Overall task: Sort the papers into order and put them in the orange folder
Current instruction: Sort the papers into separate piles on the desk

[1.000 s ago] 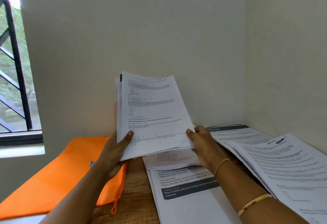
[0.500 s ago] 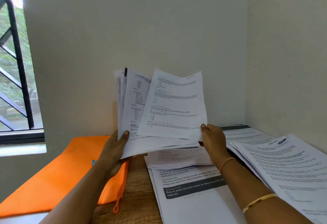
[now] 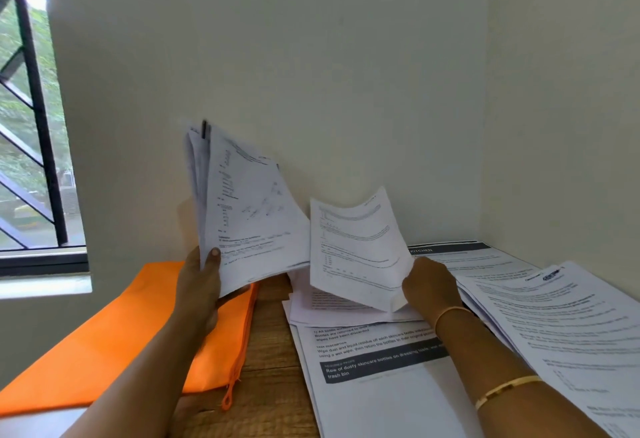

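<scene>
My left hand [image 3: 199,285] grips a fanned stack of printed papers [image 3: 242,209] by its lower left corner and holds it upright above the orange folder [image 3: 114,330]. The folder lies flat at the left of the wooden table [image 3: 266,368], its zip pull hanging at the near edge. My right hand [image 3: 431,287] pinches a single printed sheet [image 3: 356,250] by its lower right corner, low over a small pile of sheets [image 3: 329,309] in the middle of the table.
A large sheet with a dark band [image 3: 377,365] lies near the front. More printed pages [image 3: 554,320] spread along the right, up to the corner walls. A barred window [image 3: 31,126] is at the left.
My right hand has drawn the top sheet off the stack and carried it right and down toward the middle pile. The stack in my left hand has tilted left.
</scene>
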Tool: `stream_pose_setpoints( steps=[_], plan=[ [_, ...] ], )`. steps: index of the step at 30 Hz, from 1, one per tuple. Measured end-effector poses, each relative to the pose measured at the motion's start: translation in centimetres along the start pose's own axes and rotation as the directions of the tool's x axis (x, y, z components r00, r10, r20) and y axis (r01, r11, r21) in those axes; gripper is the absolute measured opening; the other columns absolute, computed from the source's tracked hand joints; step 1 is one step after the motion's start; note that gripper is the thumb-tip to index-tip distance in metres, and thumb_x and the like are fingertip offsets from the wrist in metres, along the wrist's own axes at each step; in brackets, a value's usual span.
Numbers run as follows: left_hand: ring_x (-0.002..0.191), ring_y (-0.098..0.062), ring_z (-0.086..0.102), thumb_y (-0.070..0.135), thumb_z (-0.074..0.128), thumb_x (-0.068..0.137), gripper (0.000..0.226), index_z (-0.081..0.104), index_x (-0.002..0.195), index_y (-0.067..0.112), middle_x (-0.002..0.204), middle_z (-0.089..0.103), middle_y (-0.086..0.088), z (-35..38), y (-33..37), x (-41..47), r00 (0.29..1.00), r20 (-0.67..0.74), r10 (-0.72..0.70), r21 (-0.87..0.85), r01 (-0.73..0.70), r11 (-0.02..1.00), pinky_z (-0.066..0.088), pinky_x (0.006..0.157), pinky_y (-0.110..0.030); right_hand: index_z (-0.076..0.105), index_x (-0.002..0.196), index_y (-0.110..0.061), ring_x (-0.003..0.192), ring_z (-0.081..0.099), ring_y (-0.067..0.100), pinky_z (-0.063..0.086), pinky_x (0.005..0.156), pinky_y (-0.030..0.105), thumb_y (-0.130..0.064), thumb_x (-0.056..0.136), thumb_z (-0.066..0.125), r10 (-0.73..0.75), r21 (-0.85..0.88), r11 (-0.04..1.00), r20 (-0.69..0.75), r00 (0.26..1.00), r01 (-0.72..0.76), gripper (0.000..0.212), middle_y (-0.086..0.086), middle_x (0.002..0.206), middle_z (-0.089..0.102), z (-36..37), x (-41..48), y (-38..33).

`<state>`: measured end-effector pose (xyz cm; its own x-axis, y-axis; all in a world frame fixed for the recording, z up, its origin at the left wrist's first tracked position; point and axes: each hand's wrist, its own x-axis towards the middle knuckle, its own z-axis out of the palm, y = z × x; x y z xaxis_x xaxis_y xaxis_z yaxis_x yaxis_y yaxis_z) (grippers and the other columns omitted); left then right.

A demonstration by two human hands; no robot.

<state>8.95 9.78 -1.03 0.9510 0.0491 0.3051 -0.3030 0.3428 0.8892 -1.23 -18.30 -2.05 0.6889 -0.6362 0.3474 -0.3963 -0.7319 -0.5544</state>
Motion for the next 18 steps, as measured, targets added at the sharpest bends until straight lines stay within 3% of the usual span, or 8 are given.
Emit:
stream_pose_setpoints(
  steps=[1,3,9,12,16,18],
  plan=[
    [0.089,-0.023,0.059,0.018,0.045,0.1,0.023,0.049,0.122,0.02,0.104,0.059,-0.001,-0.11,0.14,0.05,1.0,-0.027,0.005,-0.02,-0.006,1.0,0.058,0.051,-0.036,0.062,0.098,-0.002,0.087,0.06,0.023,0.042,0.067,0.024,-0.007,0.095,0.043,0.012,-0.023,1.0,-0.015,1.0,-0.012,0.02,0.013,0.103,0.065,-0.11,0.06,0.19],
    [0.089,-0.025,0.058,0.019,0.044,0.101,0.029,0.047,0.129,0.018,0.106,0.056,-0.002,-0.41,0.32,0.24,0.997,-0.078,0.01,-0.041,-0.013,0.999,0.054,0.042,-0.029,0.063,0.096,-0.004,0.08,0.057,0.02,0.043,0.067,0.024,-0.008,0.096,0.044,0.037,-0.077,0.996,-0.013,0.999,-0.038,0.019,0.011,0.101,0.066,-0.33,0.13,0.47],
    [0.099,-0.024,0.054,0.017,0.043,0.1,0.036,0.042,0.137,0.018,0.118,0.051,-0.002,-0.74,0.7,0.62,0.988,-0.14,-0.061,-0.164,0.038,0.986,0.054,0.042,-0.027,0.061,0.108,-0.009,0.099,0.062,0.022,0.048,0.078,0.027,-0.013,0.096,0.047,0.071,-0.218,0.974,0.059,0.996,-0.056,0.019,0.009,0.111,0.064,-0.57,0.16,0.44],
    [0.096,-0.022,0.054,0.018,0.044,0.1,0.037,0.041,0.137,0.019,0.117,0.052,-0.002,-0.7,0.87,0.53,0.988,-0.126,-0.086,-0.192,0.061,0.979,0.054,0.042,-0.026,0.06,0.11,-0.008,0.098,0.062,0.021,0.047,0.077,0.025,-0.012,0.097,0.044,0.032,-0.215,0.976,0.063,0.998,-0.017,0.022,0.009,0.111,0.064,-0.57,-0.02,0.34],
    [0.086,-0.015,0.056,0.018,0.046,0.099,0.036,0.044,0.135,0.022,0.101,0.058,0.005,-0.35,0.88,0.28,0.994,-0.052,-0.096,-0.196,0.084,0.977,0.055,0.044,-0.026,0.06,0.103,-0.005,0.079,0.053,0.018,0.042,0.069,0.024,-0.007,0.095,0.041,0.034,-0.155,0.988,0.127,0.991,-0.014,0.02,0.009,0.1,0.063,-0.04,0.04,0.2],
    [0.086,-0.015,0.057,0.019,0.047,0.098,0.035,0.045,0.134,0.021,0.1,0.059,0.004,-0.03,0.79,0.03,0.995,-0.004,-0.099,-0.173,0.096,0.98,0.055,0.044,-0.026,0.057,0.085,-0.006,0.069,0.049,0.014,0.041,0.063,0.023,-0.006,0.093,0.042,0.038,-0.143,0.99,0.143,0.989,-0.017,0.017,0.003,0.081,0.056,0.3,0.12,0.2]
  ],
)
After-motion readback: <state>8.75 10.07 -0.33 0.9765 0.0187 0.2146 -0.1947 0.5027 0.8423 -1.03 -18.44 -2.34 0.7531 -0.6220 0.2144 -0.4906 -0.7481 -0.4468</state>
